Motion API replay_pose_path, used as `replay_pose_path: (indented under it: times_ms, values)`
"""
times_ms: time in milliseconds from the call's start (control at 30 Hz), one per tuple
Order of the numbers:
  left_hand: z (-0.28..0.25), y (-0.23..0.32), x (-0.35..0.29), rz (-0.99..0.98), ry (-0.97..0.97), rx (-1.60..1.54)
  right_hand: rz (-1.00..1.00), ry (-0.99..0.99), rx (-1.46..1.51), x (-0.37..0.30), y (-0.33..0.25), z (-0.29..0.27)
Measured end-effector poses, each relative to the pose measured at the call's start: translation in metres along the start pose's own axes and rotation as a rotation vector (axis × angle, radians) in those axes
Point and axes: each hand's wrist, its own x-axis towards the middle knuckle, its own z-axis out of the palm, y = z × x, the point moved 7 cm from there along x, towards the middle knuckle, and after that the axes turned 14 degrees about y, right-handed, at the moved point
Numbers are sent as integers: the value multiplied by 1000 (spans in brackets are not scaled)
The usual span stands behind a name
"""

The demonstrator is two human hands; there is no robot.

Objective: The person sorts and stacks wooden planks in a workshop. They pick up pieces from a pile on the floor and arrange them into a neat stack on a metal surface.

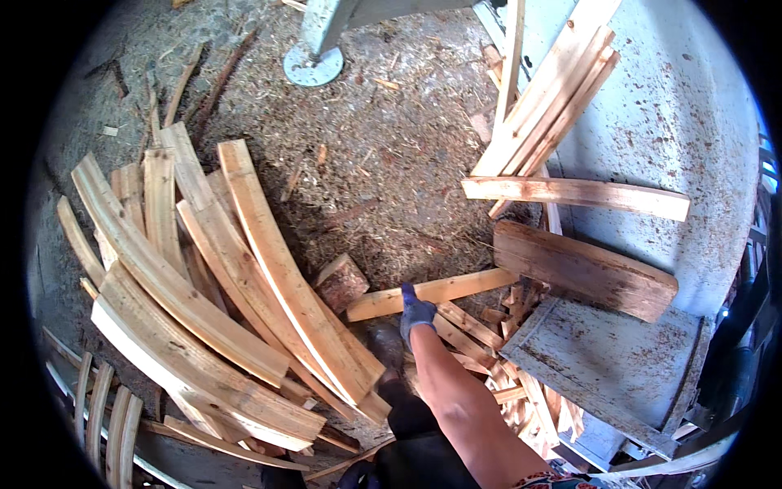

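Note:
My right hand, in a blue-purple glove, reaches in from the lower right and is closed on a short pale wooden board. The thumb lies over the board's face, while the other fingers are partly hidden. The board slants slightly, its right end up against a thick brown plank. Just left of it sits a wooden block. My left hand does not show plainly; a dark shape at the lower edge is too unclear to name.
Long curved boards are piled on the left. Several pale strips lean at the upper right, with one board across their lower ends. Split wood pieces lie beside a grey metal plate. A metal foot stands on the debris-strewn floor.

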Motion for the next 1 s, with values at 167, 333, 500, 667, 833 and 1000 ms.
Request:
replay_pose_path:
  times_ms: [167,333,500,667,833,1000]
  values:
    - [-19,15,10,-36,132,-81,70,-289,529,-67,-30,3]
    - [-30,1,3,-92,152,-241,-49,-968,32,-137,-59,-97]
    - [-53,5,-20,5,139,-178,-128,-867,-324,-154,-17,-262]
    - [-54,13,-41,-11,135,-96,-143,-1256,-387,-309,-52,-252]
    - [-46,29,-34,-61,104,146,-934,-1446,-487,-300,-94,-184]
    - [-55,19,-41,64,187,-36,-2100,-156,-911,-165,-353,-150]
